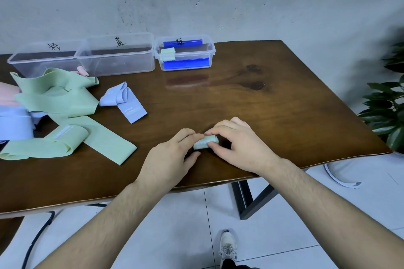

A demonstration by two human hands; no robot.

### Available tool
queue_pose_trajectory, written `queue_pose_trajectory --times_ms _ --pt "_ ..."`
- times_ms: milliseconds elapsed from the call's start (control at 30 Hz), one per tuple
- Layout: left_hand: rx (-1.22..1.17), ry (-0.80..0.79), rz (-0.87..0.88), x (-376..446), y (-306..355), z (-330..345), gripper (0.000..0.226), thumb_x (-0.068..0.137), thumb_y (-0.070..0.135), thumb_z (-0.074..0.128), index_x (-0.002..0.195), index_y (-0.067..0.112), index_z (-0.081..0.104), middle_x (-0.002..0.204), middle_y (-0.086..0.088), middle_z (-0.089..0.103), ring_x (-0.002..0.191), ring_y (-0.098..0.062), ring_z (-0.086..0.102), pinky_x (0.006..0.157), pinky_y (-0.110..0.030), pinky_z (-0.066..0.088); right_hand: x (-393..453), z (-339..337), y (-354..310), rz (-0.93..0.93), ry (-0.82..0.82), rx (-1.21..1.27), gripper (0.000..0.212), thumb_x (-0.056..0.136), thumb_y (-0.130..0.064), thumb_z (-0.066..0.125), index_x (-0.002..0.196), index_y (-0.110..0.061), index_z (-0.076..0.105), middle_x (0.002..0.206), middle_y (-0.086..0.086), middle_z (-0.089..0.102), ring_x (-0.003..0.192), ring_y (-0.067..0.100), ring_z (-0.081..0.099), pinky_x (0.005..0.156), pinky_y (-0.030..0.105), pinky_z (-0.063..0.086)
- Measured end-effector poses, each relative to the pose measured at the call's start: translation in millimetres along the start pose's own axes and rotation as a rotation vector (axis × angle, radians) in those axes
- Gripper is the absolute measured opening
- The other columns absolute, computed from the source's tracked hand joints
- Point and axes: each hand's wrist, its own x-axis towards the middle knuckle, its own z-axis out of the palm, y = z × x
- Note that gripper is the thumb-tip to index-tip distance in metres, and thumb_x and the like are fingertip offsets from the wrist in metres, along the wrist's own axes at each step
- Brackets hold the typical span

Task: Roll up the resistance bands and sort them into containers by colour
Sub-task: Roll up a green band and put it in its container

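Observation:
A tightly rolled pale green band [204,142] lies on the wooden table [273,105] near its front edge. My left hand [170,157] pinches its left end, and my right hand [236,142] curls over its right end. Loose green bands [54,96] lie in a heap at the left, with a light blue band [126,102] beside them and pink bands [6,94] at the far left edge. Three clear containers stand at the back: the left one [43,59], the middle one [118,54], and the right one [185,53] with blue clips, holding a rolled green band [168,53].
A potted plant [389,102] stands at the table's right corner. Below the table I see a tiled floor, a black table leg [244,199], a black cable [37,238] at the lower left, and my shoe [228,247].

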Motion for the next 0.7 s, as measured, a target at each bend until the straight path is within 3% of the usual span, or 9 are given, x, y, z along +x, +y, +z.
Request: queue_pose_trajectory --times_ms 233,433,600,700 --pt "0.017 0.000 -0.006 9.7 -6.4 3.4 0.034 0.094 0.039 0.060 0.128 0.036 0.056 0.120 0.020 0.051 0.066 -0.012 0.060 0.048 -0.026 0.047 -2.6 0.8 0.9 -0.016 0.023 -0.093 0.029 0.096 -0.039 0.062 0.125 -0.039 0.061 0.118 -0.024 0.056 0.102 0.007 0.043 0.091 0.036 0.042" --pt "0.044 -0.027 -0.045 15.8 -7.2 6.1 0.040 0.094 0.046 0.057 0.132 0.036 0.052 0.123 0.021 0.046 0.062 -0.011 0.054 0.048 -0.025 0.041 3.3 1.8 1.0 0.025 0.002 -0.097 0.033 0.095 -0.044 0.061 0.128 -0.040 0.060 0.120 -0.025 0.057 0.108 0.007 0.041 0.096 0.035 0.038" --pt "0.028 -0.035 -0.078 20.8 -6.2 6.4 0.041 0.097 0.047 0.052 0.136 0.035 0.051 0.123 0.019 0.051 0.074 -0.014 0.062 0.057 -0.031 0.051 11.0 3.8 1.2 0.051 -0.014 -0.051 0.037 0.095 -0.043 0.062 0.132 -0.036 0.060 0.122 -0.023 0.061 0.111 0.008 0.042 0.101 0.036 0.036" --pt "-0.104 -0.014 -0.154 23.3 -4.2 3.5 0.040 0.095 0.045 0.056 0.135 0.038 0.049 0.121 0.021 0.055 0.084 -0.010 0.062 0.068 -0.031 0.053 16.3 3.4 1.2 0.073 -0.045 -0.014 0.041 0.098 -0.041 0.060 0.138 -0.032 0.057 0.123 -0.017 0.064 0.112 0.008 0.043 0.104 0.037 0.035"
